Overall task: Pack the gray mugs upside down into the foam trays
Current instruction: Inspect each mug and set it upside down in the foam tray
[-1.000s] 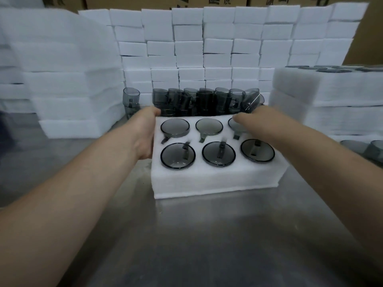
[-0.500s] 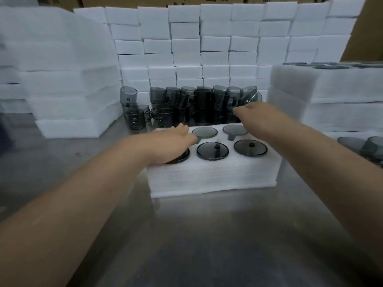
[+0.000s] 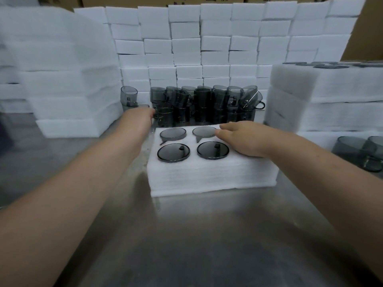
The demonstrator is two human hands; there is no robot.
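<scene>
Under right hand (image 3: pixel 246 139), foam tray (image 3: pixel 207 177), upturned mugs (image 3: pixel 173 152) in it left of the hand; beyond left hand (image 3: pixel 138 123), rightward, loose mugs (image 3: pixel 203 104).

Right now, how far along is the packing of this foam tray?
Done: four upside-down mugs sit in the foam tray. The right hand lies flat over the tray's right end, hiding those slots. In hand: the left hand reaches the loose mugs behind; its grip is unclear. Left: that whole cluster, plus mugs at the right edge.
</scene>
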